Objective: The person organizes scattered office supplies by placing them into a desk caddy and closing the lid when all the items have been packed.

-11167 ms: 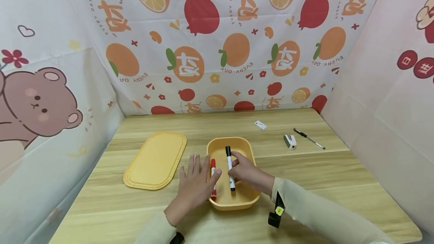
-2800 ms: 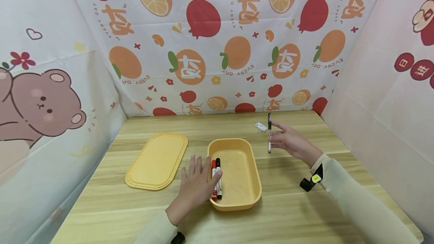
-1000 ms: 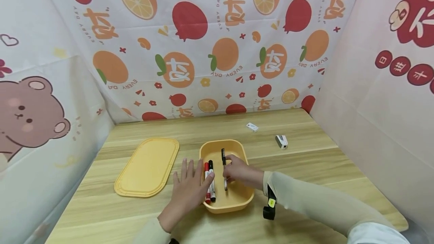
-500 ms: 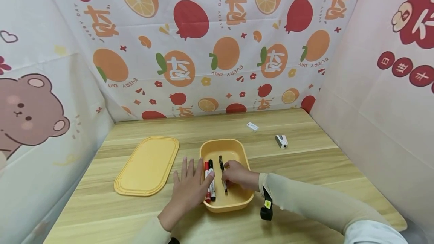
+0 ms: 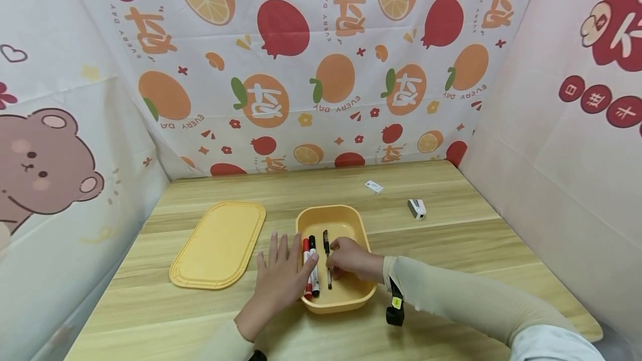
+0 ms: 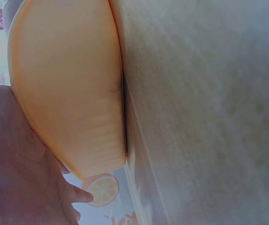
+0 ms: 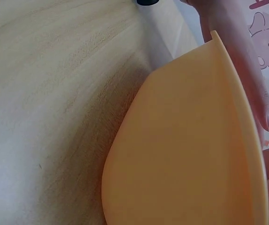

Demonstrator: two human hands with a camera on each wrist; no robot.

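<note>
Pen [image 5: 326,243]: inside the yellow tray [image 5: 341,307], lower centre of the frame, right of the two markers [image 5: 314,273].
Right grip [image 5: 354,259]: curled, fingertips appear to pinch the pen mid-barrel.
Left grip [image 5: 281,277]: fingers spread, at the tray's left rim.
Handling: judged light, stiff, smooth, liable to roll.
Hold point: mid-barrel, below the cap, thumb opposing forefinger.

Head view — high, fwd/dn; wrist views — low, close, share tray [image 6: 68,84], opp. sides.

White fruit-printed cloth [image 5: 323,32] backs a pale wood-grain table [image 5: 466,247], with printed sheets [image 5: 45,163] walling both sides.
</note>
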